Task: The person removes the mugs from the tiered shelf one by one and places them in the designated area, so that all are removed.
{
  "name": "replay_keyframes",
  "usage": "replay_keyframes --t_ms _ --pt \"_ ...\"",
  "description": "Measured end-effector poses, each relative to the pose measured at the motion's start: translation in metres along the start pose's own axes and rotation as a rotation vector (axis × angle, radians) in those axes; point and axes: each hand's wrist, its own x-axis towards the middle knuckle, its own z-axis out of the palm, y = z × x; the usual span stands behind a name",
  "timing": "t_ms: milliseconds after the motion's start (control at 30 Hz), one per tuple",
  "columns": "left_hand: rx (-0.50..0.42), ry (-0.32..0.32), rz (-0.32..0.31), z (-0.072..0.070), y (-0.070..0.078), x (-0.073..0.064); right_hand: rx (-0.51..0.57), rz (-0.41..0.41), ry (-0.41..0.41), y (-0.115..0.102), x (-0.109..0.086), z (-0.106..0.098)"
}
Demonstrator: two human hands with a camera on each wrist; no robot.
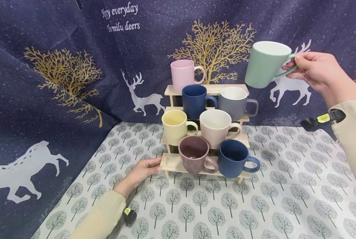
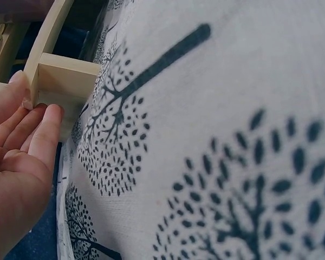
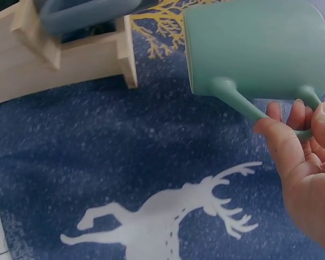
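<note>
My right hand holds a mint-green mug by its handle, in the air right of the rack's top step. The mug, white inside, tilts slightly; in the right wrist view the fingers curl through the handle. At the left end of the lowest step, my left hand pinches the edge of the wooden stepped rack, thumb above and fingers beneath. A pink mug stands on the left of the top step, with bare wood to its right.
Lower steps carry a navy mug, a grey mug, a yellow mug, a pale pink mug, a mauve mug and another navy mug. A tree-print cloth covers the table; a dark blue curtain hangs behind.
</note>
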Motion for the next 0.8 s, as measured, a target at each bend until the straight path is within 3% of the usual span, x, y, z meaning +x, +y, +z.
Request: replay_keyframes --t_ms 633,800 --pt "0.006 0.002 0.005 0.001 0.0 0.005 0.006 -0.087 0.019 0.018 -0.034 -0.059" --pt "0.003 -0.001 0.002 0.003 0.0 0.004 0.072 -0.184 -0.035 0.032 -0.043 -0.069"
